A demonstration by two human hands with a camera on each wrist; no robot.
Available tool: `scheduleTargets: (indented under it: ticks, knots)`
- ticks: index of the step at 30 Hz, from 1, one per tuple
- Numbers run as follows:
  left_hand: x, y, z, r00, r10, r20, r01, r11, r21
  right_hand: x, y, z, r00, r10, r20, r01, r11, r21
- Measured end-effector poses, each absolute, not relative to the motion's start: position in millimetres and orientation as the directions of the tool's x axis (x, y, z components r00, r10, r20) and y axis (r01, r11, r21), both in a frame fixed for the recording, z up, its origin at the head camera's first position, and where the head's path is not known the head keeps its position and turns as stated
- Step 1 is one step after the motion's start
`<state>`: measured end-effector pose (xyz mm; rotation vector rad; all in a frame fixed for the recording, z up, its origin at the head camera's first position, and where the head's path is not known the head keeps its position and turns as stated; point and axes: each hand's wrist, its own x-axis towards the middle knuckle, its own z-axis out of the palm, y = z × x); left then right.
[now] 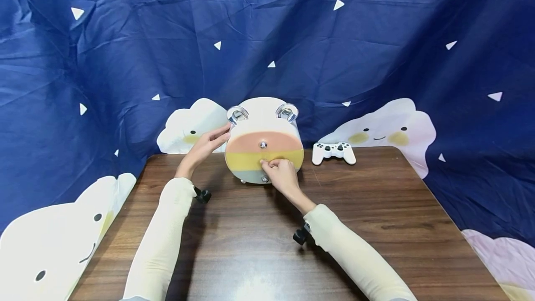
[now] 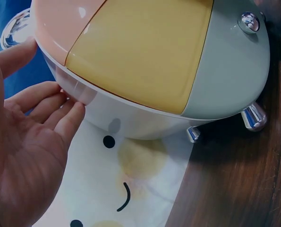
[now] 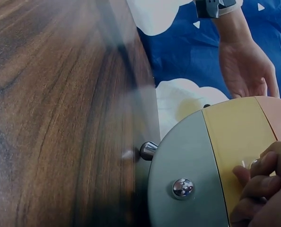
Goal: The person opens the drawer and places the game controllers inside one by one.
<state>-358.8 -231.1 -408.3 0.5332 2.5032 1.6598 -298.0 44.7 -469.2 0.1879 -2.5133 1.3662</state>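
A small white cabinet with an oval front and chrome ring ears stands at the back of the table. Its front has pink, yellow and grey-green drawers; round chrome knobs show on the pink drawer and the green drawer. With thumb and fingers, my right hand pinches the knob of the yellow drawer, which is mostly hidden by the fingers. My left hand has its fingers extended along the cabinet's left side, fingertips right at the white wall. The yellow drawer front lies level with its neighbours.
To the cabinet's right, a white game controller lies near the table's back edge. The brown wooden table stretches in front. Behind it hangs a dark blue cloth printed with clouds and white triangles. Short chrome feet hold the cabinet up.
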Motion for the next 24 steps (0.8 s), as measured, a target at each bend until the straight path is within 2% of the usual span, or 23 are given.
scheduleTargets:
  ticks: [14,24]
  knots:
    - [-360.1,-230.8,-410.0,-0.927,0.350,0.135,0.257,0.331,0.908,-296.4,49.4,-470.0,-0.958,-0.010,0.285,-0.243,0.554,-0.796]
    - [-361.8,-231.5,-411.5,-0.929,0.344,0.133,0.255,0.339,0.906,-293.1,61.9,-479.3,-0.975,-0.090,0.203,-0.222,0.406,-0.886]
